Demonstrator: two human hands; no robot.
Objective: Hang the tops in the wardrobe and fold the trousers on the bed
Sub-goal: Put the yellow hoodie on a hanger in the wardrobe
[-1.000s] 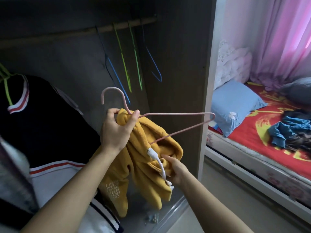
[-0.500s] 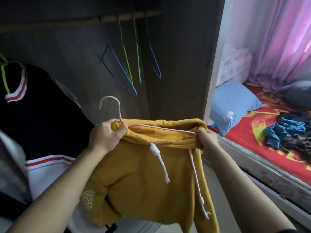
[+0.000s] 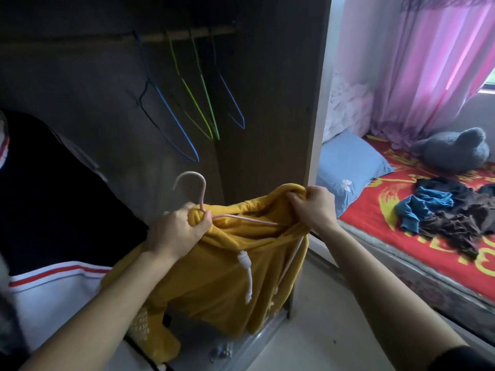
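Note:
A yellow hoodie (image 3: 222, 274) with white drawstrings hangs in front of the open wardrobe. A pink hanger (image 3: 197, 191) sits inside its neck, hook up. My left hand (image 3: 178, 230) grips the hanger's neck together with the hoodie's left shoulder. My right hand (image 3: 313, 204) pinches the hoodie's hood and right shoulder fabric, held higher than the left. The wardrobe rail (image 3: 171, 36) runs across the top, with several empty wire hangers (image 3: 187, 108) on it. A pile of dark and blue clothes (image 3: 450, 218) lies on the red bed (image 3: 380, 212).
A black, white and red jacket (image 3: 51, 210) hangs at the wardrobe's left. The wardrobe's side panel (image 3: 278, 103) stands just behind the hoodie. A blue pillow (image 3: 348, 164) and a grey plush toy (image 3: 455, 149) lie on the bed. Pink curtains (image 3: 428, 62) hang behind.
The hoodie went from bunched in my left hand to spread over the hanger. My right hand moved from the drawstring up to the hood and right shoulder and lifted it.

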